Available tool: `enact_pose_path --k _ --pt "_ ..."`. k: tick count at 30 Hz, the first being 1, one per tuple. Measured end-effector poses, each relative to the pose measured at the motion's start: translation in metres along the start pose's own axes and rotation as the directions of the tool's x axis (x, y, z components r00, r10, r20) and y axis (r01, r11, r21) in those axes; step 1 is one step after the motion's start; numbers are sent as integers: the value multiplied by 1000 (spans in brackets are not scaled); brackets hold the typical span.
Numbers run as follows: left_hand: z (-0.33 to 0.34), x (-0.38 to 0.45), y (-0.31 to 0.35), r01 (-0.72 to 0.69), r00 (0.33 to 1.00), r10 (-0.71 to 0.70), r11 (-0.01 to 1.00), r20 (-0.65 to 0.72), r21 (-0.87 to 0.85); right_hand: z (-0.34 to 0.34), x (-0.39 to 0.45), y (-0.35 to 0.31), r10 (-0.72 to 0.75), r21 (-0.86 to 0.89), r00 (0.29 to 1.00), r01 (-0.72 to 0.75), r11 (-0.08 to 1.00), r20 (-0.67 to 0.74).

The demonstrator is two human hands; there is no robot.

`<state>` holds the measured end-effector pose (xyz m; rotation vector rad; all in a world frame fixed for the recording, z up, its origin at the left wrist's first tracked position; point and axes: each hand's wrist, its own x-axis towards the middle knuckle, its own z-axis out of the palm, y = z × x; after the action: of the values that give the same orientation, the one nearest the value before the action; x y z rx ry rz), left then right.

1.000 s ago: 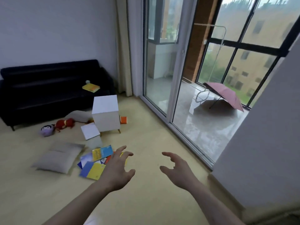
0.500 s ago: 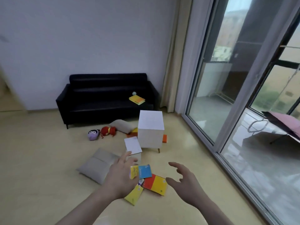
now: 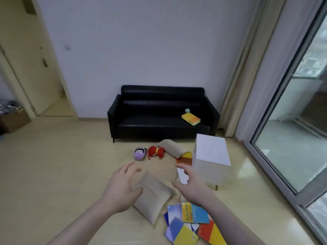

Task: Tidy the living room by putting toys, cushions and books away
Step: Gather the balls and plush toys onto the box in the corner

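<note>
The cushion [image 3: 152, 197] lies flat on the floor [image 3: 53, 174] right under my reach, its near-left part hidden behind my left hand [image 3: 122, 189]. My right hand [image 3: 192, 187] hangs over its far-right corner. Both hands are spread, fingers loose and grasping nothing; I cannot tell whether they touch the fabric. Just nearer me, beside the cushion's right corner, the books [image 3: 190, 222] lie in a fanned heap. A second cushion [image 3: 170, 148] leans by the white cabinet [image 3: 211, 157], with two plush toys [image 3: 150, 152] to its left. Behind them stands the black sofa [image 3: 159, 112], a yellow book [image 3: 191, 119] on its seat.
</note>
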<state>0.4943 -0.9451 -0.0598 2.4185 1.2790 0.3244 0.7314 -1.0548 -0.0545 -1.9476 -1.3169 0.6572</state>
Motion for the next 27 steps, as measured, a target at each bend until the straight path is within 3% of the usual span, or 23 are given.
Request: enact_pose_path --k 10,19,27 --pt "-80 131 -175 -46 997 45 999 61 21 128 134 -83 123 22 991 -122 992 -51" --pt "-91 272 -230 -198 973 199 980 120 -21 157 246 -94 213 7 963 -215 977 -162" --pt "-109 438 -277 -216 967 219 976 133 -30 190 409 -87 297 89 941 -286 954 -163"
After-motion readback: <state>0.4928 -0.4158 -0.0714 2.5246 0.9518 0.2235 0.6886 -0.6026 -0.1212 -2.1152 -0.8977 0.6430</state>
